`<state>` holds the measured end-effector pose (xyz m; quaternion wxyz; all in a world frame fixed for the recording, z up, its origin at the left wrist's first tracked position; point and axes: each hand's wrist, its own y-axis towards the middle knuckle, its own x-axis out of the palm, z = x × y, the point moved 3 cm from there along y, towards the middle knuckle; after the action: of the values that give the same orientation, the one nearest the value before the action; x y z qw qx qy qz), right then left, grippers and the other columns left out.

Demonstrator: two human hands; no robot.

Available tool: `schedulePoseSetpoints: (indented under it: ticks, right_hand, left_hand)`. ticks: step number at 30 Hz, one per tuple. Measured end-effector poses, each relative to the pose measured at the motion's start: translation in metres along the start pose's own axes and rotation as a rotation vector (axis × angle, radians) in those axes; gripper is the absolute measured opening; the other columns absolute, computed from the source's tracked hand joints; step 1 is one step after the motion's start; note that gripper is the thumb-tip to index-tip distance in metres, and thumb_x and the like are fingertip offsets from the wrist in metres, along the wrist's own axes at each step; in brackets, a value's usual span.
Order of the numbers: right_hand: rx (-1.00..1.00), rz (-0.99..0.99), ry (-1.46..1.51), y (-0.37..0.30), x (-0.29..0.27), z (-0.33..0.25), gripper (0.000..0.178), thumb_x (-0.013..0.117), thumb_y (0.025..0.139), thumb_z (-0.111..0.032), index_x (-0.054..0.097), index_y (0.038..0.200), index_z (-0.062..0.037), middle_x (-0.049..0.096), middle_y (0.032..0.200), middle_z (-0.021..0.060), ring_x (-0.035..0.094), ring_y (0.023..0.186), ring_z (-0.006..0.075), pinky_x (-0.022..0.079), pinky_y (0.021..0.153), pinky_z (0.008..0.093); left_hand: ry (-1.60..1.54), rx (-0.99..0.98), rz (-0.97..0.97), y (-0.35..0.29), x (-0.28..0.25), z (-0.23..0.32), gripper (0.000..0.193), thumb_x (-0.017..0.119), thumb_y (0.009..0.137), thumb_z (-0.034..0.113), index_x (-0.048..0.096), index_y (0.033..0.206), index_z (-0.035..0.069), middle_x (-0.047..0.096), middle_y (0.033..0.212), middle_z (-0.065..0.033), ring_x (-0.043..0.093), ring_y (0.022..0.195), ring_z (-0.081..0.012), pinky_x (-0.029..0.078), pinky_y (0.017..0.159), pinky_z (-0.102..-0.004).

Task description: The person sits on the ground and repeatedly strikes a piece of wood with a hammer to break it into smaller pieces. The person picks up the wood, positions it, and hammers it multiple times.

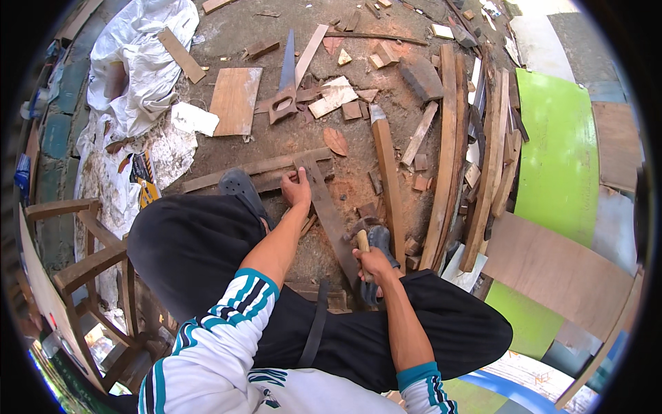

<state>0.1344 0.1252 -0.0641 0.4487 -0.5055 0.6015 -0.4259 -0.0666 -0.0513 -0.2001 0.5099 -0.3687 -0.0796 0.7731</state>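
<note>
My left hand [296, 188] is closed in a pinch beside the far end of a dark wooden plank [329, 207]; what sits between its fingertips is too small to make out. That plank slants toward me between my feet, its far end on a crosswise wooden strip [255, 170]. My right hand [373, 265] is wrapped round the pale wooden handle [363, 241] of a tool, near my right sandal [378, 241]. The tool's dark head blends into the things behind it, so its kind is unclear. Under my left leg shows the other grey sandal [245, 190].
A handsaw [287, 76] lies beyond my left hand, near a square board [235, 101]. Long timbers [447, 159] and green sheets [557, 152] lie to the right. A dark wedge-shaped block [421, 78] rests among offcuts. At left are white sacking [141, 55] and a wooden frame [93, 265].
</note>
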Motion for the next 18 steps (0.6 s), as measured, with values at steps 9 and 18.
schedulePoseSetpoints:
  ticks: [9,18]
  right_hand:
    - [0.013,0.018,-0.13,-0.012,0.001,-0.024,0.029,0.061,0.095,-0.023,0.052,0.083,0.0017,0.053,0.066,0.0077,0.053,0.044,0.018,0.043,0.039,0.0353]
    - [0.011,0.01,-0.127,-0.008,-0.006,-0.024,0.028,0.062,0.096,-0.022,0.051,0.088,0.0028,0.052,0.069,0.0076,0.052,0.044,0.0174,0.042,0.039,0.0345]
  left_hand:
    - [0.109,0.165,-0.016,0.011,0.005,0.013,0.049,0.077,0.082,0.044,0.058,0.101,0.003,0.061,0.094,-0.0125,0.061,0.09,-0.0297,0.047,0.083,-0.0431]
    - [0.145,-0.093,-0.193,-0.042,0.005,-0.023,0.081,0.054,0.088,0.07,0.058,0.116,-0.005,0.066,0.11,-0.0216,0.063,0.105,-0.0346,0.047,0.092,-0.0434]
